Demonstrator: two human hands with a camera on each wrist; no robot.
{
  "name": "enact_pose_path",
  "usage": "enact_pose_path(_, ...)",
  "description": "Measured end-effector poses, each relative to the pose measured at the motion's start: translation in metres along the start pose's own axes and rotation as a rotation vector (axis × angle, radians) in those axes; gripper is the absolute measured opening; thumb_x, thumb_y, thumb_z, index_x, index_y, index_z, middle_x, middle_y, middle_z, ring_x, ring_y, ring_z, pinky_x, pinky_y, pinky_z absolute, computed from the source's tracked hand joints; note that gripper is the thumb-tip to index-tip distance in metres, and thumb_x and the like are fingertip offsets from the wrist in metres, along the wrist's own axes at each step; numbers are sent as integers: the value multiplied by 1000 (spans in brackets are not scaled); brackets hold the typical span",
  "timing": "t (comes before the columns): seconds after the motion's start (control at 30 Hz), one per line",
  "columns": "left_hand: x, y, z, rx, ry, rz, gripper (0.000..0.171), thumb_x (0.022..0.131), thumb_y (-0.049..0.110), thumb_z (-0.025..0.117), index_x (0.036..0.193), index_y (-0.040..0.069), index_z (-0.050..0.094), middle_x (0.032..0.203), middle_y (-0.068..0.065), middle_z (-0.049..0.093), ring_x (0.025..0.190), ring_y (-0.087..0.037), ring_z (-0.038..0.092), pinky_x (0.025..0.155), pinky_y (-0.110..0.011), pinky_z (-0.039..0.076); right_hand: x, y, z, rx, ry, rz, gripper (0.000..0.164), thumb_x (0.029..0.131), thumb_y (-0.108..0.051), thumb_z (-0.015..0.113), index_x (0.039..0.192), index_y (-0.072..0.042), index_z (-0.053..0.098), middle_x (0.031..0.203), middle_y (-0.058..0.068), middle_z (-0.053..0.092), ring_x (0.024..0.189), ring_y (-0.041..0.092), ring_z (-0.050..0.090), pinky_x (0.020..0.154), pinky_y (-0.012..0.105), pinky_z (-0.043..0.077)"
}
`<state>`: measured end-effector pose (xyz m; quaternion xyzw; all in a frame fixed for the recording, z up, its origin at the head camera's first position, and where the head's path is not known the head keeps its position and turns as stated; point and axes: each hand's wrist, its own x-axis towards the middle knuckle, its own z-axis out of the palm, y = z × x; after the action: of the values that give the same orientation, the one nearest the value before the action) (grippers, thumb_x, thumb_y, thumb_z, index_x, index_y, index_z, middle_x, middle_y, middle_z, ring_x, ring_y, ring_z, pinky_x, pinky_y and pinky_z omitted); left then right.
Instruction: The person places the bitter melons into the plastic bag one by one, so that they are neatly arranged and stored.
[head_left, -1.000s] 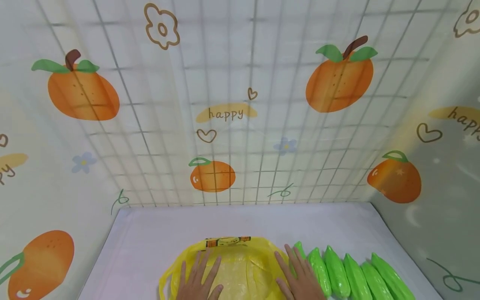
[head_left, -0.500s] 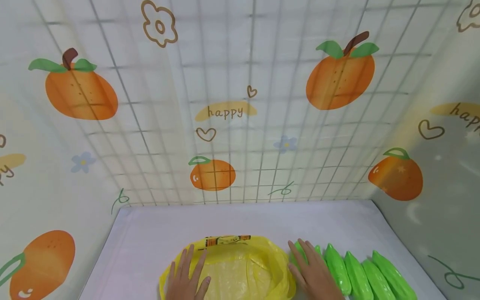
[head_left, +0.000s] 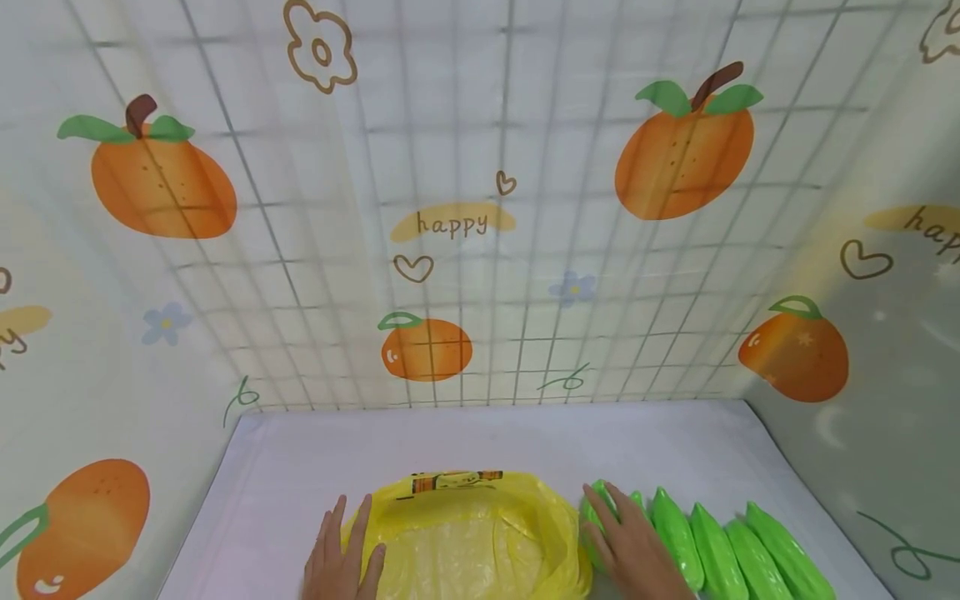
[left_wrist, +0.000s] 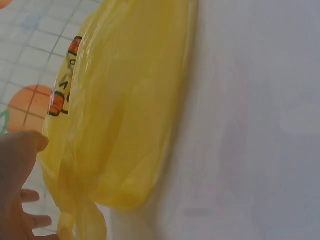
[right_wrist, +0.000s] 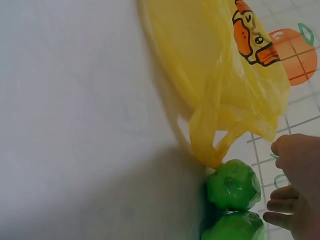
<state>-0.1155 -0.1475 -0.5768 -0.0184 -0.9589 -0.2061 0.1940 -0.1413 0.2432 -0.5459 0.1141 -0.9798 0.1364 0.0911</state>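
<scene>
A yellow plastic bag (head_left: 465,550) with a printed cartoon duck strip along its far rim lies spread, its mouth open, at the front middle of the head view. At its left edge is my left hand (head_left: 341,554), fingers spread and holding nothing. In the left wrist view a bag handle (left_wrist: 90,217) hangs by the fingers. My right hand (head_left: 637,546) hovers over the leftmost of several shiny green, long, pointed vegetable-like pieces (head_left: 675,542), fingers extended. In the right wrist view the nearest green piece's ribbed end (right_wrist: 233,185) shows just beside the fingers, close to the bag's other handle (right_wrist: 207,142).
The green pieces lie side by side in a row on the white table (head_left: 480,437), right of the bag. A white cloth wall (head_left: 480,150) printed with oranges surrounds the table at the back and both sides, with a wire grid showing through at the back.
Both hands have moved apart from over the bag: the left to the bag's left edge, the right rightward over the leftmost green pieces. The bag and the green pieces have stayed in place.
</scene>
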Motion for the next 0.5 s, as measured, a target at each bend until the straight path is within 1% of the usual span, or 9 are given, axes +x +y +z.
enact_pose_path(0.13,2,0,-10,-49,-113,-160,60,97,30,62,150,12,40,144,-28,38,121,-53,47,84,-70,43,2,1,-1,35,-37,48,51,100,-21,60,147,-5,46,141,32,44,126,51,46,96,65,43)
enact_pose_path(0.2,3,-1,-15,-59,-159,-221,61,98,29,60,151,10,38,143,-29,38,118,-53,49,84,-70,43,4,1,-3,44,-45,62,51,99,-18,61,146,-4,47,139,33,45,124,51,47,94,65,44)
enact_pose_path(0.27,4,-3,-16,-74,-175,-258,62,97,27,60,151,8,36,141,-30,39,115,-52,51,83,-69,44,6,0,-4,52,-40,67,50,98,-15,62,144,-3,48,136,34,46,121,52,49,92,65,45)
enact_pose_path(0.33,4,-6,-16,-90,-188,-282,63,96,26,61,151,8,35,138,-29,41,113,-49,53,82,-66,46,8,1,-5,64,-29,56,50,97,-13,63,143,-1,49,133,34,49,118,52,51,90,64,47)
enact_pose_path(0.43,4,-8,-16,-130,-203,-311,64,95,24,60,151,6,35,134,-28,43,114,-46,53,83,-62,48,10,4,-5,70,-11,35,51,94,-10,66,142,0,51,126,32,54,110,47,56,86,60,51)
enact_pose_path(0.5,5,-8,-17,-162,-219,-323,63,96,23,59,151,5,34,133,-28,43,115,-46,52,85,-61,49,11,7,-4,71,-4,22,51,92,-8,68,140,0,53,123,29,56,106,43,58,84,57,52)
